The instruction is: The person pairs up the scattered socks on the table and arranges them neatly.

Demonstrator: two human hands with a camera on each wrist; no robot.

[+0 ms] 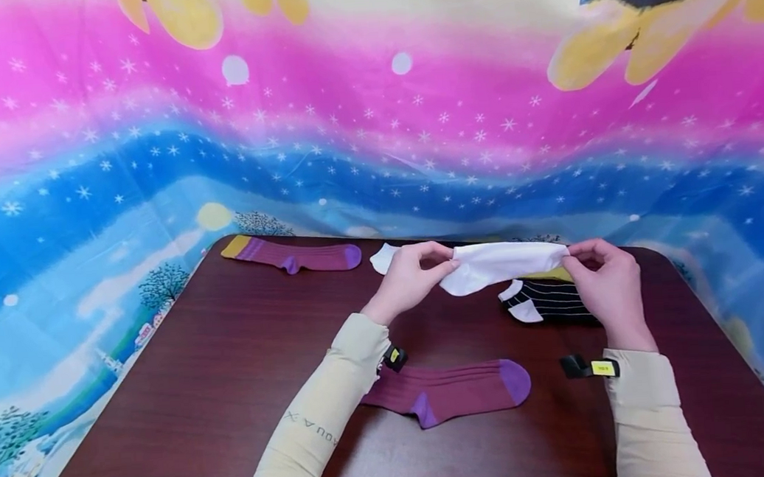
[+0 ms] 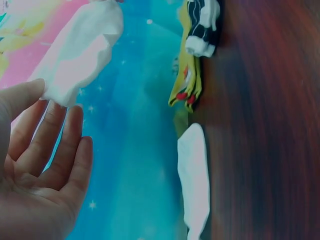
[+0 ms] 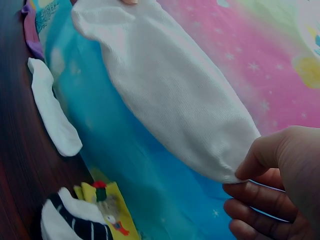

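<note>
A white sock [image 1: 503,263] is stretched sideways above the far part of the table, held between both hands. My left hand [image 1: 413,275] pinches its left end between thumb and fingers. At the other end, the thumb and fingertips of my right hand [image 1: 608,285] pinch the sock. In the right wrist view the held sock [image 3: 170,95] hangs flat and smooth. Behind my left hand, a second white sock [image 2: 194,177] lies on the table. Below the right part of the held sock are a black striped sock [image 1: 556,302] and a yellow patterned sock [image 2: 186,82].
A purple-maroon sock [image 1: 317,256] with a yellow cuff lies near the table's far left edge. Another purple-maroon sock [image 1: 459,390] lies mid-table, partly covered by my left sleeve. A printed cloth backdrop [image 1: 376,150] rises behind the dark wooden table [image 1: 187,400].
</note>
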